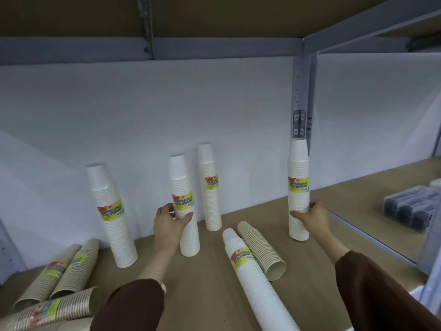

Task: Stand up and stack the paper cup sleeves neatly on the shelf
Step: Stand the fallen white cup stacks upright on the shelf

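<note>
Head view, left hand (pixel 167 226) grips cup sleeve (pixel 182 185)

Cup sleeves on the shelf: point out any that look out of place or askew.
Several lie flat instead of standing: a long white sleeve and a brown sleeve side by side at centre front, and a heap of brown sleeves at front left.

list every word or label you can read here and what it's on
"DISPOSABLE TABLEWARE": label on the middle sleeve, gripped by the left hand.
"DISPOSABLE TABLEWARE": label on the right sleeve, gripped by the right hand.
"DISPOSABLE TABLEWARE": labels on the rear upright sleeve, leftmost upright sleeve and lying white sleeve.
Too small to read: orange strip and fine print on these labels.
Blurred: labels on the brown sleeves at lower left.
</note>
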{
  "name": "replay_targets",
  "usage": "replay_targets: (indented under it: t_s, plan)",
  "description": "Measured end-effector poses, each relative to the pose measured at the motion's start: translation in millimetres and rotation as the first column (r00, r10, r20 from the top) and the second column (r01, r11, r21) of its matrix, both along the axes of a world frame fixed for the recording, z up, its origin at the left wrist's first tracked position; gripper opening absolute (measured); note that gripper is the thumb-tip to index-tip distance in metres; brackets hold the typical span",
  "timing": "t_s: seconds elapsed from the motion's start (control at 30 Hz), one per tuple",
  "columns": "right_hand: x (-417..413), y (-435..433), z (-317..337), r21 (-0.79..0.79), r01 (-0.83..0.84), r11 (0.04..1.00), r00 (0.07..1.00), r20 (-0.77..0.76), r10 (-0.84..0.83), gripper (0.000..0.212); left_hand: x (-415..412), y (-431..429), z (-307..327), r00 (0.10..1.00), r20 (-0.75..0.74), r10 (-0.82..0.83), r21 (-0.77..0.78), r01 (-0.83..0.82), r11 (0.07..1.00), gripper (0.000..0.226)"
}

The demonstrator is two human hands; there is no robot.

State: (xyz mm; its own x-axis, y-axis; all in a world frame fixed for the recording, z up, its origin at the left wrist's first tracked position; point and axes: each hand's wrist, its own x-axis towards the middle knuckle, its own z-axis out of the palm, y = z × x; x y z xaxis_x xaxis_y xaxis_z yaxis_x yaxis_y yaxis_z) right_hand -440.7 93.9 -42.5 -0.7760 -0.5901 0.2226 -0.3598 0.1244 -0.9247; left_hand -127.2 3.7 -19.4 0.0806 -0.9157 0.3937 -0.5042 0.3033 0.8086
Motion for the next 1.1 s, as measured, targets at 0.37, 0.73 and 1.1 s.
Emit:
replay_targets:
  t_s: [0.37, 0.73, 1.1]
  plan:
    - [8, 5, -6, -0.022, 0.011, 1.0, 1.0, -0.02, -0.011, 0.052, 0, 1, 5, 0.998, 0.031, -0.059, 0.091, 0.056, 0.994, 0.053]
    - [17, 31, -21, 0.284, -0.054, 0.957, 0.996, 0.078, 0.033, 0.045, 11, 20, 1, 0.989, 0.15, -0.004, 0.26, -0.036, 0.965, 0.058]
    - [65, 23, -18, 0.469, -0.424, 0.774, 0.905, 0.233, 0.355, 0.054, -54, 77, -22, 0.95, -0.022, -0.311, 0.741, 0.224, 0.633, 0.057]
